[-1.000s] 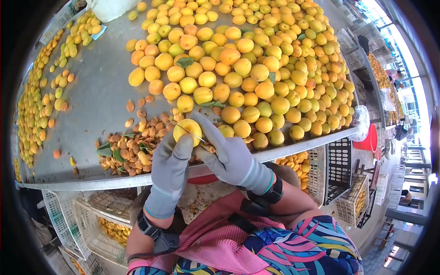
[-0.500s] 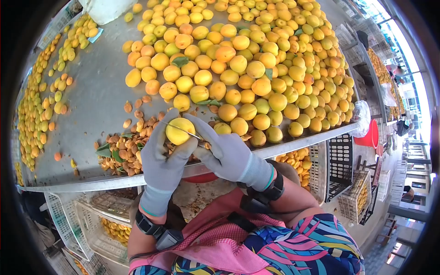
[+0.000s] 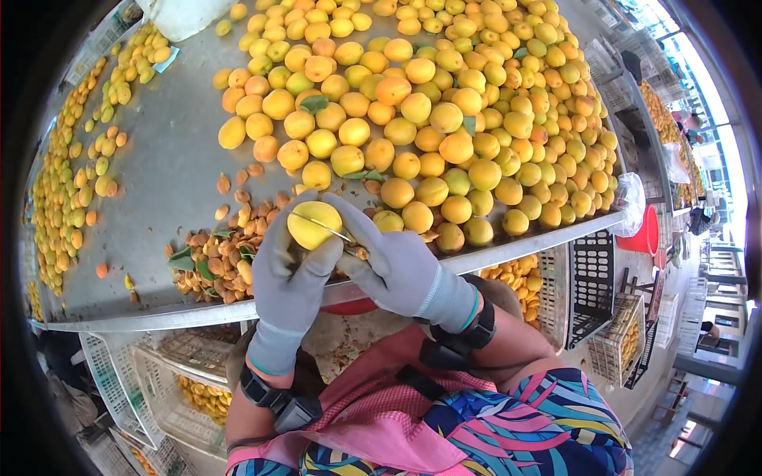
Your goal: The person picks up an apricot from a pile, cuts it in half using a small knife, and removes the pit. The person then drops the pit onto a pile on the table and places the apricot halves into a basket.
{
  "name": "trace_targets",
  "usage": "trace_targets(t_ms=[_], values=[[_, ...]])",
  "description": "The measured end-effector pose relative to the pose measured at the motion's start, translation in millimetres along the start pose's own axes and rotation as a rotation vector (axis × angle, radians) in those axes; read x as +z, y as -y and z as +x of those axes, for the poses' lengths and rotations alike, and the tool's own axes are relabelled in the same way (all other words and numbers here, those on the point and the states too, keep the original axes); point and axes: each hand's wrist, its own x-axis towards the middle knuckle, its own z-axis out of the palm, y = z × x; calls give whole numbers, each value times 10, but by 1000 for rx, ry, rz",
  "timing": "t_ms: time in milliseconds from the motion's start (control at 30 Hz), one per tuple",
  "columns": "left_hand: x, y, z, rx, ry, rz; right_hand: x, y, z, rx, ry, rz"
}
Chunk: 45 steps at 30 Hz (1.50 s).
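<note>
A yellow apricot (image 3: 311, 230) is gripped in my gloved left hand (image 3: 290, 274), between thumb and fingers above the table's front edge. My gloved right hand (image 3: 389, 262) is closed on a small knife (image 3: 337, 234), whose thin blade lies across the top of the apricot. The handle end peeks out under the right fingers, mostly hidden. Just left of and behind my hands is a heap of brown apricot pits (image 3: 222, 258) with some green leaves. Loose whole apricots (image 3: 389, 220) lie close to the right fingertips.
A large pile of apricots (image 3: 444, 119) covers the metal table's (image 3: 178, 151) right side; more apricots (image 3: 59, 182) line its left. Below the edge stand crates (image 3: 163, 397) with halved fruit (image 3: 520, 282), a black crate (image 3: 591, 278) and a red bucket (image 3: 639, 238).
Both hands stay in nearly the same place, with the apricot and knife still held. The apricot and blade have turned slightly; the whole view has shifted a little.
</note>
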Motion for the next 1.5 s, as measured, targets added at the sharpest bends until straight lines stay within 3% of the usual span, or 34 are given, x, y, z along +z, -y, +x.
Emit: trace_targets(t_ms=[167,233,267,433,567,667,733,900,1067,1133,1267,1333,1500], values=[[-11,20,46,20,5,26,45,-21,16,-7,-22,-23],[10,94,54,-69,4,-339,26,2,15,9,-10,-27],[18,84,46,-69,6,-339,12,18,12,27,1,-32],[68,-38,-11,44,-56,48,-12,39,6,44,29,-17],[14,1,27,10,-68,86,36,-6,8,68,24,-15],[14,44,41,97,-32,-50,103,-56,4,-9,-15,23],[-17,86,40,69,-4,93,98,-45,10,-25,-23,48],[-29,-22,1,-43,63,41,76,47,57,-67,-80,197],[-93,-2,-19,15,169,42,73,54,71,-116,75,309],[-124,-22,-10,12,235,213,85,59,65,-121,93,318],[-150,15,-50,62,266,187,106,-1,40,-199,127,287],[-151,-34,-50,129,378,292,115,-41,2,-212,146,307],[-178,47,-174,218,356,424,175,-143,-83,-226,246,417]])
